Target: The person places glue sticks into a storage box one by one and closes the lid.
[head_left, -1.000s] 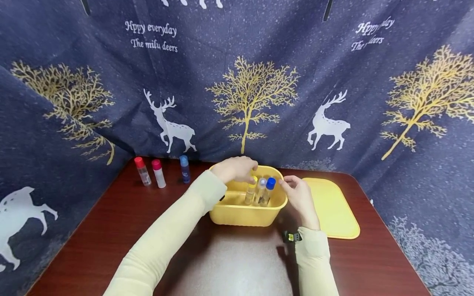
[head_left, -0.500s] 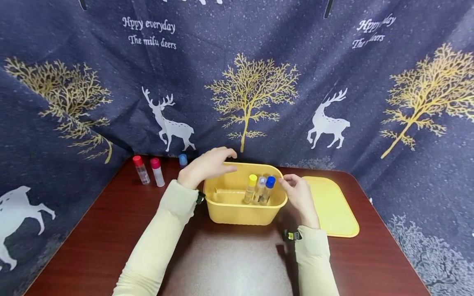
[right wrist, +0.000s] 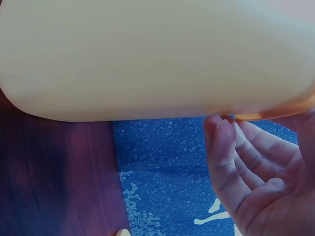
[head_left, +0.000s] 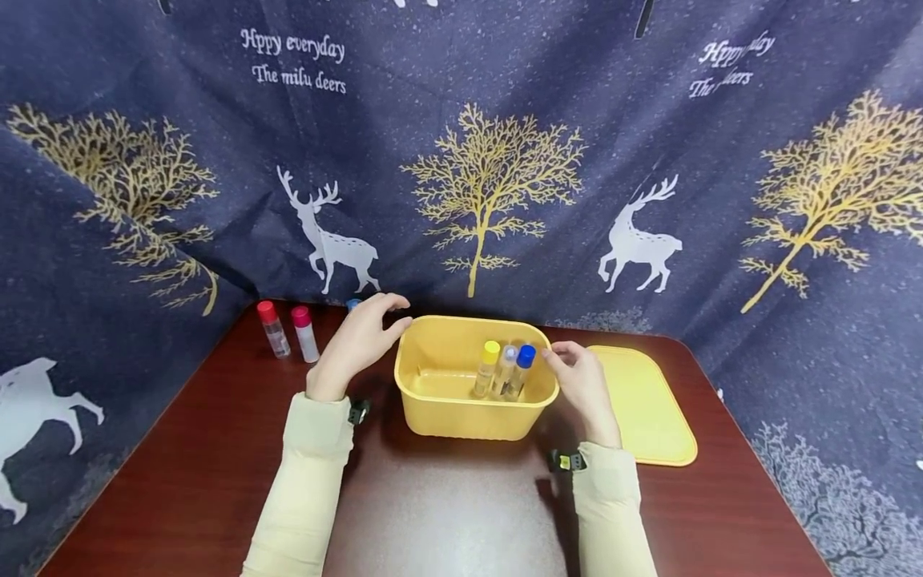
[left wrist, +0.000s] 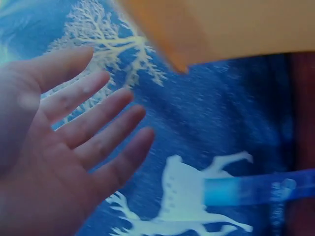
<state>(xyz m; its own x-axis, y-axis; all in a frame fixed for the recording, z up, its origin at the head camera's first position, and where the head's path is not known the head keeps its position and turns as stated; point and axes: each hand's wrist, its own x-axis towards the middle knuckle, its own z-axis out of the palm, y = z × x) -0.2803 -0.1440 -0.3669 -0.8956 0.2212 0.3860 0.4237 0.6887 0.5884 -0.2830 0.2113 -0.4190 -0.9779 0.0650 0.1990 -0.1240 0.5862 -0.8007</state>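
My left hand point(head_left: 360, 340) is in the air just left of a yellow plastic bin point(head_left: 461, 422), its fingers spread and holding nothing. Behind it, mostly hidden in the head view, stands a blue bottle point(left wrist: 261, 191), plain in the left wrist view. At the bin's right end, my right hand point(head_left: 586, 393) pinches the rim between thumb and fingers. Three small clear bottles stand together inside the bin's right half: one yellow-capped point(head_left: 485, 373), one with a pale clear cap point(head_left: 505, 371), one blue-capped point(head_left: 520, 373).
Two bottles, one red-capped point(head_left: 274, 328) and one with a crimson cap point(head_left: 306, 335), stand at the table's back left. A flat yellow lid point(head_left: 652, 409) lies to the right of the bin. A dark blue cloth point(head_left: 461, 72) printed with deer and trees hangs behind the table.
My left hand has come out from over the yellow-capped bottle and moved left, past the bin's left rim toward the blue bottle. The right hand has stayed at the rim.
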